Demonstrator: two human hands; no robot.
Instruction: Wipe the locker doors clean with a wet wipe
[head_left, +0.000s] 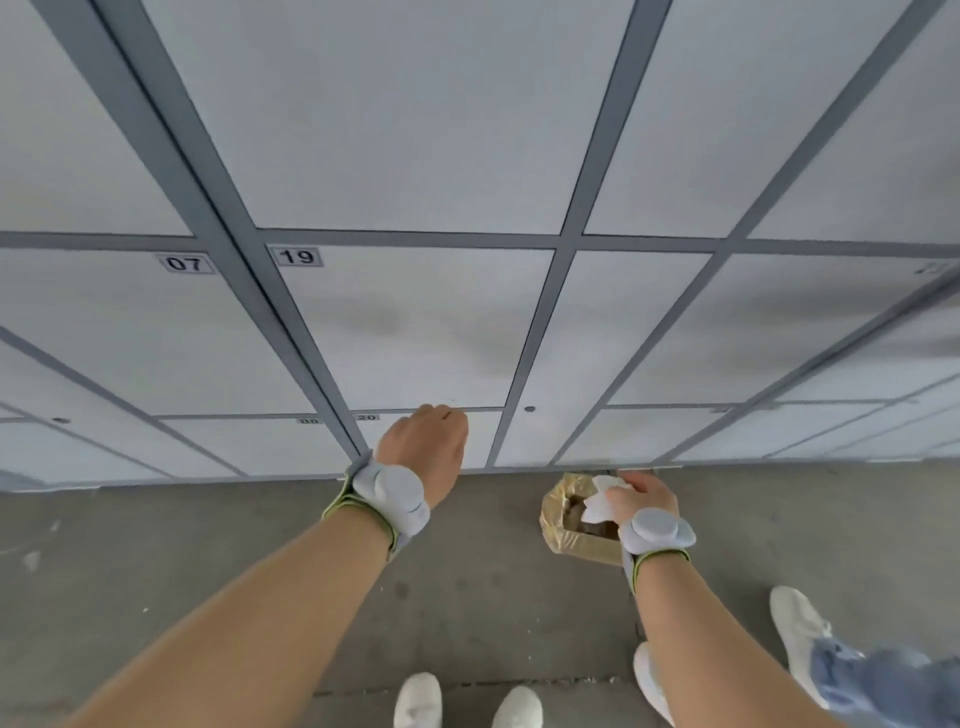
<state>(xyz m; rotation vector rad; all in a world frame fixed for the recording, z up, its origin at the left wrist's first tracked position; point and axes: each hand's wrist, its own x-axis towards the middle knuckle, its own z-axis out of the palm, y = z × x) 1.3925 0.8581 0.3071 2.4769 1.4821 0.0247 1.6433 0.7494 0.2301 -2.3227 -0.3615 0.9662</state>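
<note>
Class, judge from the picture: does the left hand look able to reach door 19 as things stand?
Probably yes: the left hand sits at the lower edge of door 19, nothing between them. The wipe is in the right hand.

Grey concrete floor (467, 597), bearing a box and shoes.
A taped cardboard box (563, 530) sits under the right hand (644, 496); white shoes (418, 699) stand well back from the left hand (426, 447).
</note>
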